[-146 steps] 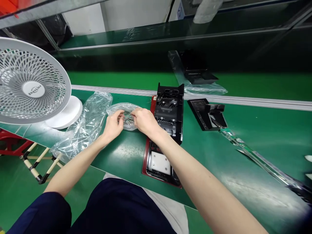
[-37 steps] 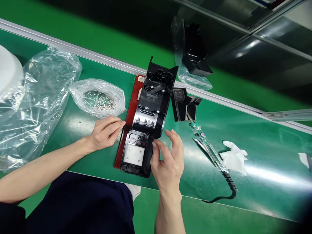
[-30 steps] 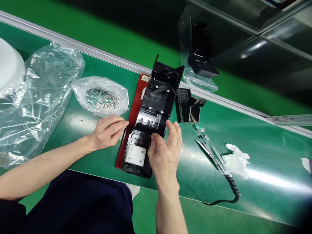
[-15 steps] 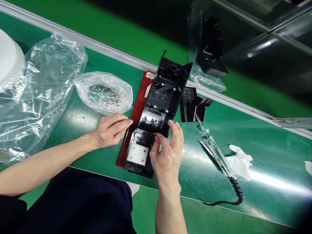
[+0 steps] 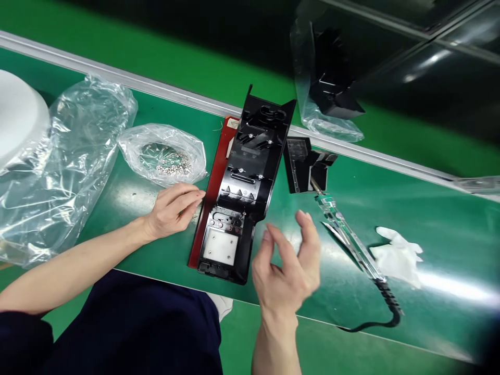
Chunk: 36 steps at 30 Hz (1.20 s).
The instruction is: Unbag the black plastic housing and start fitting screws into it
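A long black plastic housing (image 5: pixel 250 161) lies on a red board (image 5: pixel 215 182), with a white plate (image 5: pixel 221 247) inside its near end and small metal nuts along its length. My left hand (image 5: pixel 174 212) is beside the board's left edge, thumb and fingers pinched together; whatever is between the fingertips is too small to make out. Just right of the housing's near end, my right hand (image 5: pixel 288 265) is off the part, its fingers apart and nothing in them. Behind my left hand sits an open plastic bag (image 5: pixel 162 133) of small metal nuts (image 5: pixel 175 165).
A soldering iron (image 5: pixel 347 234) rests with its tip in a black holder (image 5: pixel 300 164); tweezers (image 5: pixel 341 242) lie beside it. Further right is a white glove (image 5: pixel 398 255). A large clear bag (image 5: pixel 86 140) and a white round container (image 5: pixel 21 117) stand left. Black parts (image 5: pixel 336 78) lie beyond the rail.
My right hand has lifted away from the housing and moved right, its fingers spreading. A small nut shows where its fingertips were. My left hand stays pinched near the board.
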Tool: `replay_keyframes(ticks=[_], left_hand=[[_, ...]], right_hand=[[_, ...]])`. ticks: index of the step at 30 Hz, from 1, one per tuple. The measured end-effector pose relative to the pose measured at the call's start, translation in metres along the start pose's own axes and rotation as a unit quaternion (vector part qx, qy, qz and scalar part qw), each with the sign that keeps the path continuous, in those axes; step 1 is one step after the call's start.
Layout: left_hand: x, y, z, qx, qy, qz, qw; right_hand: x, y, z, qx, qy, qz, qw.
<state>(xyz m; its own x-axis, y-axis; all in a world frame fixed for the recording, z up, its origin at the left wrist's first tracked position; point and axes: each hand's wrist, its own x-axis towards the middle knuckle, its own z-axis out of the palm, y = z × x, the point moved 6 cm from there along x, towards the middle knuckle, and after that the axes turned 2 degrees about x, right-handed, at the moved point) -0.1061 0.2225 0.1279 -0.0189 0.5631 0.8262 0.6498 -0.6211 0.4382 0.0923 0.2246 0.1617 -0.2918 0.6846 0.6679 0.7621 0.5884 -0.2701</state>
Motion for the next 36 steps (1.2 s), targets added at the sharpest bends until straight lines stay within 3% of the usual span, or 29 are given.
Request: replay_keyframes(ticks=[2,4,5,6,8,10,11,13,20,27,36], left_hand=[[0.002,0.002,-0.002,-0.035,0.009,-0.044,0.998],[0.005,0.0,-0.006,-0.113,0.029,-0.154,0.981],[0.005,-0.001,-0.007,-0.17,0.042,-0.231,0.957],[0.005,-0.002,-0.007,-0.232,0.053,-0.314,0.919],[0.0,0.001,-0.001,-0.355,0.056,-0.46,0.812],[-0.004,0.01,0.006,-0.433,0.046,-0.555,0.709],[-0.005,0.015,0.008,-0.452,0.042,-0.584,0.673],[-0.007,0.021,0.01,-0.468,0.04,-0.612,0.636],[-0.011,0.035,0.017,-0.474,0.028,-0.631,0.614],[-0.012,0.047,0.025,-0.494,0.019,-0.64,0.589],[-0.009,0.053,0.025,-0.511,0.003,-0.612,0.603]], right_hand=[[-0.009,0.003,-0.018,-0.025,0.052,0.026,0.998],[-0.022,0.008,-0.032,-0.054,0.068,0.049,0.995],[-0.03,0.011,-0.037,-0.066,0.071,0.06,0.993],[-0.039,0.015,-0.04,-0.074,0.077,0.069,0.992],[-0.058,0.021,-0.043,-0.084,0.098,0.085,0.988],[-0.073,0.027,-0.04,-0.089,0.118,0.105,0.983],[-0.078,0.03,-0.037,-0.091,0.122,0.115,0.982],[-0.084,0.033,-0.03,-0.086,0.123,0.127,0.981],[-0.082,0.033,-0.03,-0.074,0.163,0.093,0.979],[-0.088,0.036,-0.034,-0.076,0.169,0.109,0.977],[-0.093,0.037,-0.032,-0.072,0.176,0.106,0.976]])
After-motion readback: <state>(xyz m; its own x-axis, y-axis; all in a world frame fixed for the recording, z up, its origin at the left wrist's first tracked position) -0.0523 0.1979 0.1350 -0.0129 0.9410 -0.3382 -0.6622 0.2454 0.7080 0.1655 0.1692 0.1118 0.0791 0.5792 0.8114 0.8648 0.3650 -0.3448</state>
